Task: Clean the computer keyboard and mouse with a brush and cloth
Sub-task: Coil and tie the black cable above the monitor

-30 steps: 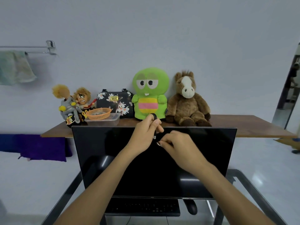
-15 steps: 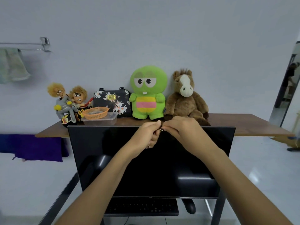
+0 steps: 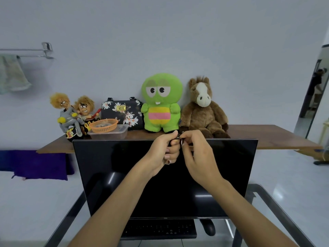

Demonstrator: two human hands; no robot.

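Both hands are raised together in front of the upper edge of the wide black computer monitor (image 3: 165,179). The left hand (image 3: 164,152) has its fingers curled inward and pinches one end of a small dark object (image 3: 177,139); what that object is cannot be made out. The right hand (image 3: 196,154) meets it fingertip to fingertip, thumb and forefinger closed on the other end of the same object. The black computer keyboard (image 3: 158,229) lies well below both hands, under the monitor's lower edge, and the black mouse (image 3: 208,227) sits just right of it, below the right forearm. Behind the hands, the green plush figure (image 3: 161,102) and brown plush horse (image 3: 203,107) sit on the wooden counter (image 3: 277,138).
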